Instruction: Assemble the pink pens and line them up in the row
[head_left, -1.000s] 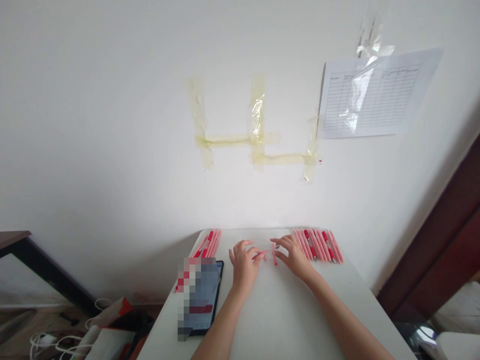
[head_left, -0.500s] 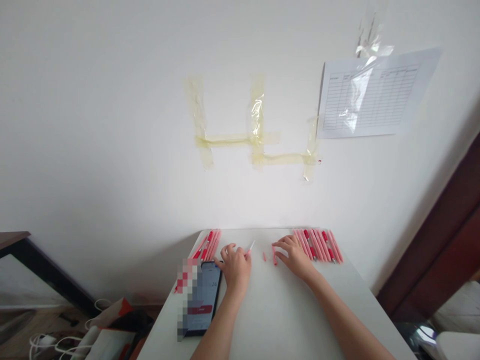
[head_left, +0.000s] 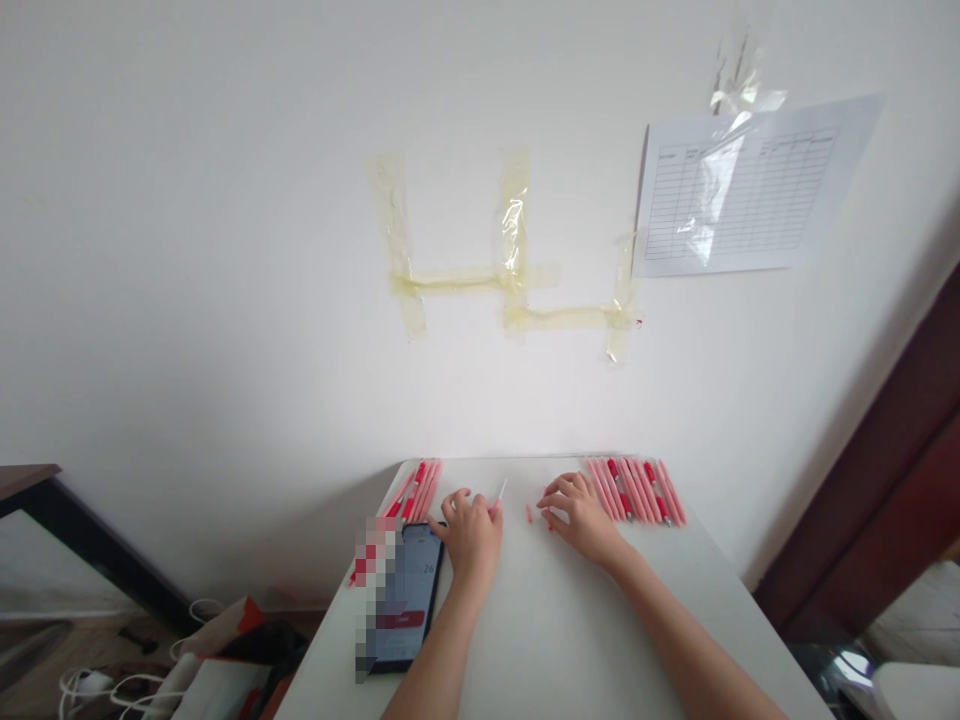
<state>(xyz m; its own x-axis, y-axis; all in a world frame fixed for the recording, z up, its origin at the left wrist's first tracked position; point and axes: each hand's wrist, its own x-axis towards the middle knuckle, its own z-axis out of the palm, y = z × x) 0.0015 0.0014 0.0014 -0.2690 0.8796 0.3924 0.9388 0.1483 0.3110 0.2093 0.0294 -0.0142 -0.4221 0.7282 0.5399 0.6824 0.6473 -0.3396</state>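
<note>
My left hand (head_left: pixel 472 535) is closed on a slim pink pen part (head_left: pixel 497 504), pinched at the fingertips. A thin pale tip (head_left: pixel 503 487), like a refill, sticks up from it. My right hand (head_left: pixel 577 515) hovers low over the table with curved fingers and a gap between thumb and forefinger. Just left of its fingertips lies a small pink pen piece (head_left: pixel 529 514). Under that hand a pink pen barrel (head_left: pixel 550 526) is mostly hidden, only a bit of it showing. A row of pink and red pens (head_left: pixel 637 490) lies right beside the hand.
More pink and red pens (head_left: pixel 424 490) lie at the table's back left corner. A phone (head_left: pixel 409 600) rests left of my left forearm, partly blurred out. The white table (head_left: pixel 555 640) meets a wall with yellowed tape (head_left: pixel 454 282) and a taped paper form (head_left: pixel 739 205).
My right hand has shifted slightly left, and its fingers now cover most of the pink barrel that showed beside them before. My left hand stays in place with its pen part.
</note>
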